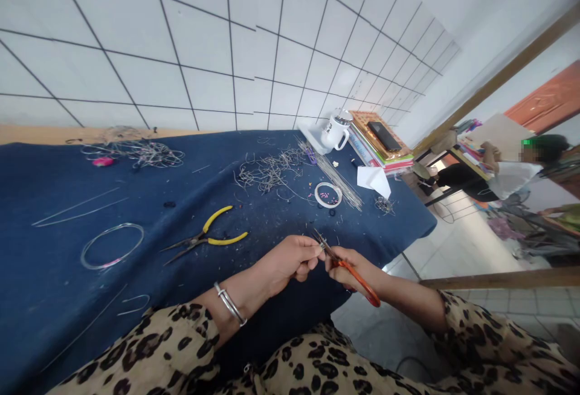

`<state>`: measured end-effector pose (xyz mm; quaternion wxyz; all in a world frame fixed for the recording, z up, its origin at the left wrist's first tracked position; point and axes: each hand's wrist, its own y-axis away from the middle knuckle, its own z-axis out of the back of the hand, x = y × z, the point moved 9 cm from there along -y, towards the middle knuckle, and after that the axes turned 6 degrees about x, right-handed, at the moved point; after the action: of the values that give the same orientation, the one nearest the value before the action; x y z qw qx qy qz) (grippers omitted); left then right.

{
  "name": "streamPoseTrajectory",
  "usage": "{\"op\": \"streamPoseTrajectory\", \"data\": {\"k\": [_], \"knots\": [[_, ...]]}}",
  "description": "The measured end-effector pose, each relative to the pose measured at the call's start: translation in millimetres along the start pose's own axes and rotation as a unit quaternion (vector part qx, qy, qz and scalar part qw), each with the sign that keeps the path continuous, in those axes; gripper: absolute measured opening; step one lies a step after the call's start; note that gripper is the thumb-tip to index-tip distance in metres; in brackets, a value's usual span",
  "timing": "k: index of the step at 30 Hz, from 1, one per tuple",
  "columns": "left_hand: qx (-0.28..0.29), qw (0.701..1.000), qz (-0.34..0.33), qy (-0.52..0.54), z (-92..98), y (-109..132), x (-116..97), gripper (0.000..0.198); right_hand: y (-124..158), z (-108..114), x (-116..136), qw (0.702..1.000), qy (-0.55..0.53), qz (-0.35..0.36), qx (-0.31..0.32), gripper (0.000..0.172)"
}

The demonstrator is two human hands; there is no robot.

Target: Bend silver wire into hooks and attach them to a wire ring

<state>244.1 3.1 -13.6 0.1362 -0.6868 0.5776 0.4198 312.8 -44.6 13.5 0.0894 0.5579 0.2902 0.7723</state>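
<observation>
1. Small piece (322,247), pinched in the fingers (310,253) of the left hand (287,260): mostly covered; too small to be identified.
2. Orange-handled scissors (361,281): handle partly concealed by the right hand (356,265).
3. Beads (323,195), within a pale ring (316,197): too small to be counted.
4. Tangled wire (272,170): single strands cannot be traced through the heap.
5. Books (362,148): titles cannot be read; upper covers overlaid.
6. Blue cloth (40,171): cut off by the left edge; bench largely hidden beneath.
7. Leopard-print garment (299,362): cropped by the lower edge.
8. Background person (550,147): blurred, partly obscured.
</observation>
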Motion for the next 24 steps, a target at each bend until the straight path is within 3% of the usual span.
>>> {"op": "streamPoseTrajectory", "data": {"k": [9, 13, 19, 24], "knots": [[0.001, 1.0, -0.004, -0.011, -1.6, 3, -2, 0.024, 3, 1, -2, 0.997, 0.039, 0.046, -0.038, 0.009], [0.001, 1.0, -0.012, -0.013, 0.4, 3, -1, 0.024, 4, -1, 0, 0.999, 0.034, 0.013, -0.011, 0.007], [0.013, 1.0, -0.003, -0.007, 0.1, 2, 4, 0.025, 7, 0, 8, 0.998, 0.043, -0.021, 0.038, 0.025], [0.017, 1.0, 0.006, -0.002, -0.3, 2, 6, 0.027, 3, -1, 6, 0.998, 0.043, -0.017, 0.052, 0.022]]}}
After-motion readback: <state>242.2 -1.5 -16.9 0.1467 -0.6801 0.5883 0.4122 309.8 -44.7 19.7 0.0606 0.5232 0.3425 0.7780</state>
